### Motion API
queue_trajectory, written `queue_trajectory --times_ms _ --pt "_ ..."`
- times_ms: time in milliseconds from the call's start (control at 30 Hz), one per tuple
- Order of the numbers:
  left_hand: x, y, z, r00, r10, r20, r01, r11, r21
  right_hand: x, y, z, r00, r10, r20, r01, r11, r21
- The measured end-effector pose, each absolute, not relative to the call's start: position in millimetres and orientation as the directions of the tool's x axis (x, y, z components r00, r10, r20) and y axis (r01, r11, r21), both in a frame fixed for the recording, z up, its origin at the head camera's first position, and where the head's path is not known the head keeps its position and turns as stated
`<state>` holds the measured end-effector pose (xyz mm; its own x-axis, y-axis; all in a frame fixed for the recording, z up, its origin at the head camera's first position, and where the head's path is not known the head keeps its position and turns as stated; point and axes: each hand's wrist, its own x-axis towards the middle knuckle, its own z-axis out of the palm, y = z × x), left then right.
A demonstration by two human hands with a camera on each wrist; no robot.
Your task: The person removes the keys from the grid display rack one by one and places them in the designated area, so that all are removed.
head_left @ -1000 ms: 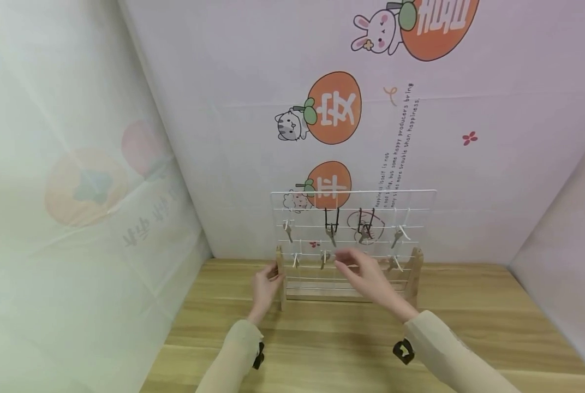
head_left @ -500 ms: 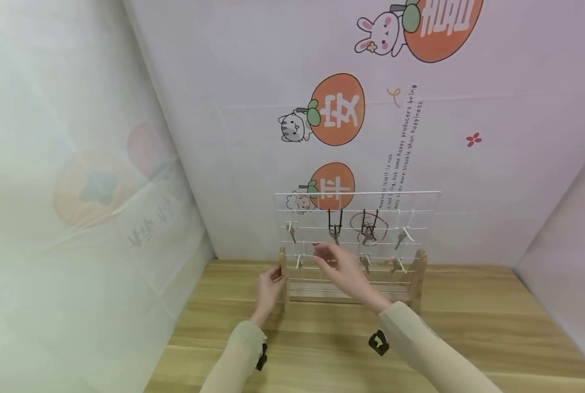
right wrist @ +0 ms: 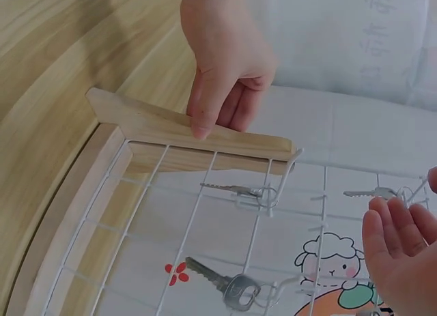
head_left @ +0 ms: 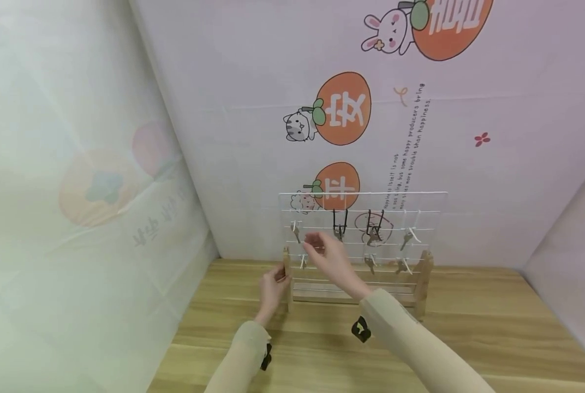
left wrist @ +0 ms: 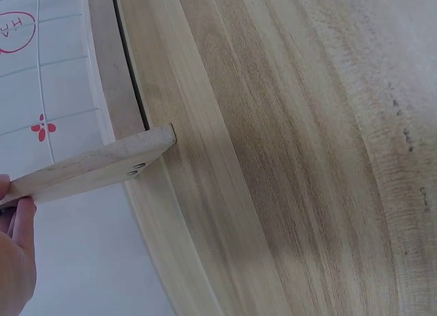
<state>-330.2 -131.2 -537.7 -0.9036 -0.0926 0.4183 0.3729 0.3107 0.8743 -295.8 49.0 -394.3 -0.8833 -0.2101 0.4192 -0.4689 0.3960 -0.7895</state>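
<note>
A white wire grid rack (head_left: pixel 363 193) stands upright between wooden side posts, with several keys hung from its hooks. My left hand (head_left: pixel 271 289) grips the left wooden post (left wrist: pixel 89 167), thumb on one face and fingers on the other. My right hand (head_left: pixel 329 259) is raised in front of the grid's left part, fingers loosely bent and parted from the thumb. Its fingertips are right beside the upper-left key (right wrist: pixel 372 193); nothing shows between them. Below that, the lower-left key (right wrist: pixel 235 189) hangs, and a larger-looking key (right wrist: pixel 235 291) hangs one column over, hidden in the head view.
Two black hooks (head_left: pixel 340 218) carry keys in the upper row; the other hooks are white. More keys (head_left: pixel 407 238) hang at the grid's right. The right post (head_left: pixel 424 284) stands on the wooden table (head_left: pixel 474 327). A printed cloth (head_left: pixel 253 153) covers the back wall.
My right hand has moved left and slightly up across the grid, from the middle toward the upper-left key. My left hand keeps its grip on the post. The head view has shifted slightly.
</note>
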Motion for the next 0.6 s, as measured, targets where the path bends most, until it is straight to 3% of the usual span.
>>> queue_trajectory --times_ms 600 --pt "-333 -131 -540 -0.894 -0.11 0.434 0.379 0.33 0.864 -315 27 -388 -0.891 -0.118 0.437 -0.444 0.416 -0.793"
